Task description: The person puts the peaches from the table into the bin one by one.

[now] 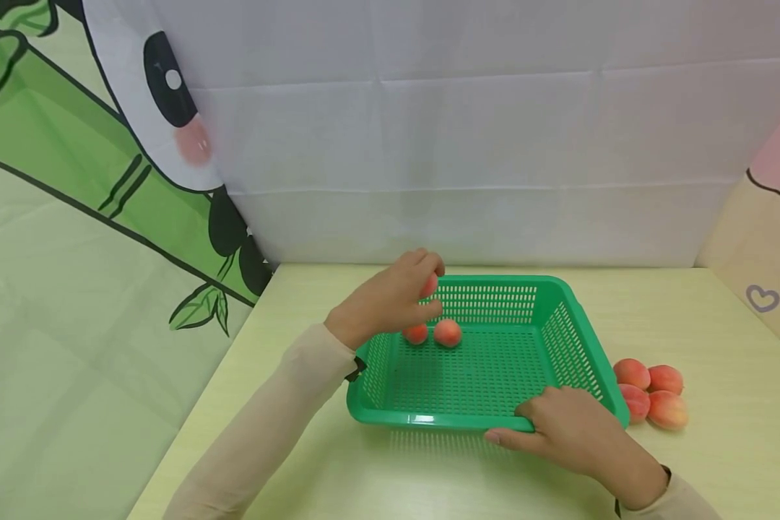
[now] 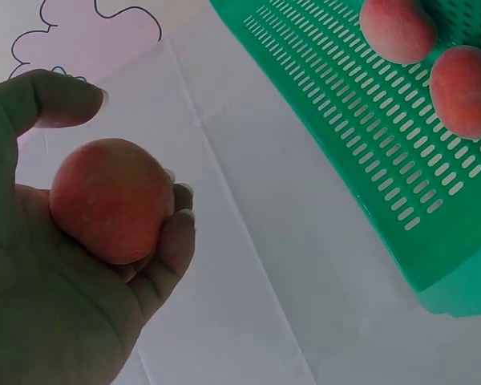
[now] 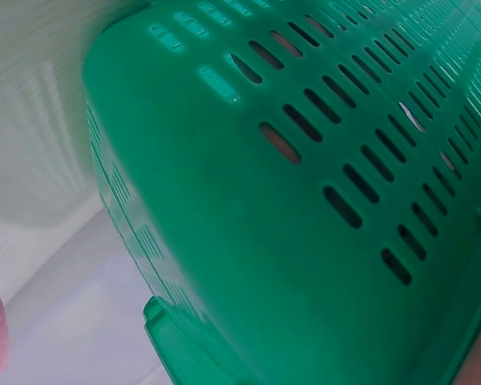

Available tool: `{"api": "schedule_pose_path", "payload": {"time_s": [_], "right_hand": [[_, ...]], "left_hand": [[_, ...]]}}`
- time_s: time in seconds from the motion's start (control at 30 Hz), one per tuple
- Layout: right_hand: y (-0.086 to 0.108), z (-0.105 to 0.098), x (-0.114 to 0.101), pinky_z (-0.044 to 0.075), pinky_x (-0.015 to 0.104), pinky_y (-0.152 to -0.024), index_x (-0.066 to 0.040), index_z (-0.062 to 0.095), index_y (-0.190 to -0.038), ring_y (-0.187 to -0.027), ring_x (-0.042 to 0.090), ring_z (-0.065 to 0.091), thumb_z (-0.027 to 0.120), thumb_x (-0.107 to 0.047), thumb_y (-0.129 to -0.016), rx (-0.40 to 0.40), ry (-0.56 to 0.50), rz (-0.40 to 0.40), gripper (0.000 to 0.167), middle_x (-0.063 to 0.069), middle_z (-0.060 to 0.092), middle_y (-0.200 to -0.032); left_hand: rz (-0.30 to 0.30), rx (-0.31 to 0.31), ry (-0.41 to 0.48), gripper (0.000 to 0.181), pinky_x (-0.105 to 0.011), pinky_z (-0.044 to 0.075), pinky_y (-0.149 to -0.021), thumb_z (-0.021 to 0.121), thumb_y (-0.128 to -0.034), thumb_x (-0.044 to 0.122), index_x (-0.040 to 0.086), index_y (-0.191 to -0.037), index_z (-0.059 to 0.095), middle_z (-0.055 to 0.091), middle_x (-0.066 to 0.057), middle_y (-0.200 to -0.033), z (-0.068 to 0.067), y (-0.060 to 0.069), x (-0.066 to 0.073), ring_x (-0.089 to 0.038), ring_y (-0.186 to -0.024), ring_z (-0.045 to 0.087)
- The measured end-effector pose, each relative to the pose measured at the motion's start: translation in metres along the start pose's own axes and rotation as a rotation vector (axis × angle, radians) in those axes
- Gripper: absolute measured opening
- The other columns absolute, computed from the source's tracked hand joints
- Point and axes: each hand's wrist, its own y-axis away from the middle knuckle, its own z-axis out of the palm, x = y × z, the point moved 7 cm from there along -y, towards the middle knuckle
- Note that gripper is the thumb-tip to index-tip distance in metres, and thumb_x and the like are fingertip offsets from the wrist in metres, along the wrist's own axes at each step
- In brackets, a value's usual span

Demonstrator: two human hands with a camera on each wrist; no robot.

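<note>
Head view: the left hand [image 1: 396, 295] holds one peach [image 1: 430, 286] near the far left corner of a green basket [image 1: 442, 421] containing two peaches [image 1: 448, 333]; the right hand [image 1: 568, 433] grips its near rim, beside four peaches [image 1: 667, 411].

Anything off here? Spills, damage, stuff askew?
Nothing stands out. The green basket looks intact, its near rim gripped by the right hand. Two peaches lie inside; four peaches sit clustered outside, to the right. The left hand holds another peach. No spill visible; the fruit's undersides are hidden.
</note>
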Motion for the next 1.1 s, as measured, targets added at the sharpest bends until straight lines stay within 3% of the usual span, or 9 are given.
{"api": "schedule_pose_path", "payload": {"time_s": [0.23,0.43,0.83,1.1], "right_hand": [[0.0,0.001,0.001,0.02,0.021,-0.049,-0.03,0.037,-0.06,-0.052,-0.003,0.018,0.062,-0.071,-0.098,0.002,0.006,0.0,0.061,-0.019,0.017,-0.059],[-0.001,0.0,0.002,0.02,0.021,-0.05,-0.029,0.036,-0.06,-0.052,-0.003,0.018,0.062,-0.071,-0.098,0.004,0.001,-0.001,0.062,-0.019,0.016,-0.059],[-0.001,0.001,0.003,0.02,0.021,-0.05,-0.029,0.035,-0.06,-0.052,-0.002,0.018,0.062,-0.072,-0.097,0.009,0.016,0.005,0.063,-0.019,0.017,-0.059],[0.0,0.002,0.003,0.021,0.022,-0.05,-0.029,0.038,-0.061,-0.052,-0.002,0.019,0.061,-0.072,-0.098,-0.004,0.008,0.007,0.061,-0.019,0.018,-0.059]], "left_hand": [[-0.017,-0.095,-0.001,0.032,-0.033,0.047,-0.091,0.064,-0.0976,0.011,0.004,-0.126,0.052,0.052,-0.005,-0.116,0.009,-0.001,-0.002,-0.022,-0.109,0.048],[-0.013,-0.112,-0.022,0.023,-0.033,0.047,-0.088,0.061,-0.1009,0.006,0.006,-0.122,0.053,0.051,-0.005,-0.114,0.01,-0.004,0.001,-0.023,-0.108,0.047],[-0.026,-0.152,-0.067,0.028,-0.031,0.05,-0.087,0.065,-0.1007,0.004,0.008,-0.127,0.056,0.054,-0.003,-0.122,0.012,-0.007,0.006,-0.018,-0.107,0.053],[-0.047,-0.181,-0.062,0.035,-0.03,0.053,-0.08,0.067,-0.0988,0.003,0.013,-0.132,0.06,0.053,-0.001,-0.123,0.016,-0.008,0.006,-0.014,-0.1,0.061]]}}
